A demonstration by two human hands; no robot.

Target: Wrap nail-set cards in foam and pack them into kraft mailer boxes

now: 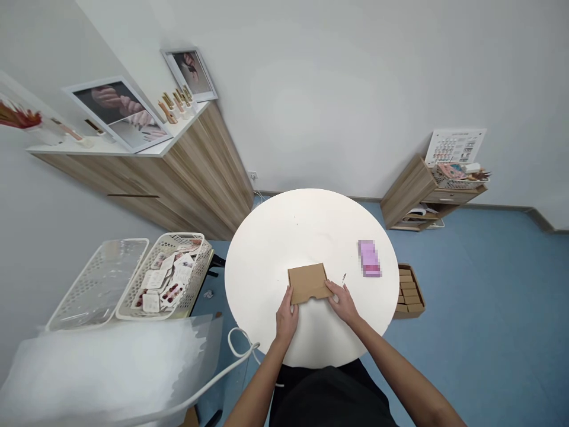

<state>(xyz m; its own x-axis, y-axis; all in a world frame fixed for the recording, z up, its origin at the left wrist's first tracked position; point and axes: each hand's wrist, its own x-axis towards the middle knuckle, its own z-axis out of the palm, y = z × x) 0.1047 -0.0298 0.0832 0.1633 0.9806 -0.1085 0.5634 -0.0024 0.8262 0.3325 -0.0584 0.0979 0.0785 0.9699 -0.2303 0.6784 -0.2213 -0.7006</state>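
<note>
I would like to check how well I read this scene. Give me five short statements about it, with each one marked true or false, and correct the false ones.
1. The left hand and the right hand both touch the cardboard box. True.
2. A white basket stands to the left of the table. True.
3. The table is square. False: its edge is rounded.
4. The pixelated purple item lies left of the cardboard box. False: it lies to the right.
5. The brown carton holds bottles. False: it holds small brown boxes.
</note>
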